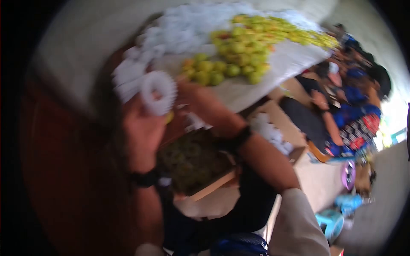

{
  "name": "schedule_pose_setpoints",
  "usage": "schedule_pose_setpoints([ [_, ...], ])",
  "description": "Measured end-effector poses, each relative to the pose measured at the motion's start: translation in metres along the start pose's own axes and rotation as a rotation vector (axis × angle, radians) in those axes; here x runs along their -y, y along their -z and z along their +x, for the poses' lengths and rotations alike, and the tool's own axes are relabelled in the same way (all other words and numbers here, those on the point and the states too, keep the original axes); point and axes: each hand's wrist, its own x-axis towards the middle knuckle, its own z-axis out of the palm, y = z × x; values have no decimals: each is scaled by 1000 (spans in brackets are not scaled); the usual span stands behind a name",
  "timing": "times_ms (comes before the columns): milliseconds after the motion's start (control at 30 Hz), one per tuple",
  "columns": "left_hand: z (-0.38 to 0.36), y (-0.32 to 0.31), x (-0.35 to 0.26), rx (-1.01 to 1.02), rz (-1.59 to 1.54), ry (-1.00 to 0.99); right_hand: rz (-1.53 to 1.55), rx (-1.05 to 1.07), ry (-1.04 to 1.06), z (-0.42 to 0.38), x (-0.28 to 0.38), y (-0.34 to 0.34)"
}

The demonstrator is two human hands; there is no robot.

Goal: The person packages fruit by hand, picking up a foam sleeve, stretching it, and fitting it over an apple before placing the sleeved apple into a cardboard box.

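Note:
A white foam fruit net (170,90), ring-shaped at its near end, is held up in my left hand (143,130), whose fingers are curled round its lower side. A small patch of yellow, perhaps fruit, shows under it. Close against the net's right side is my right hand (197,100); motion blur hides its fingers, so I cannot make out whether it grips anything. Beyond both hands, green-yellow round fruits (217,72) lie on a pale-covered surface (239,91). White foam nets (179,30) are heaped behind and to the left of the fruit.
Below my hands stands a cardboard box (213,186) with dim, greenish round things inside. Another box (294,123) with white foam pieces is to the right. Other people (341,98) sit further right. A light-blue stool (331,222) and a purple ring (348,175) are on the floor.

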Motion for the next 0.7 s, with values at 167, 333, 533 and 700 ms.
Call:
schedule_pose_setpoints([
  [167, -2, -32, 16, 291, 57, 212, -112, 9, 154, -30, 20, -4],
  [333, -7, -43, 26, 358, 76, 262, 318, 73, 9, -62, 37, -4],
  [533, -13, -45, 32, 465, 215, 345, 404, 82, 60, -76, 24, 0],
  [700, -13, -41, 31, 453, 307, 382, 387, 158, 62, -83, 25, 13],
])
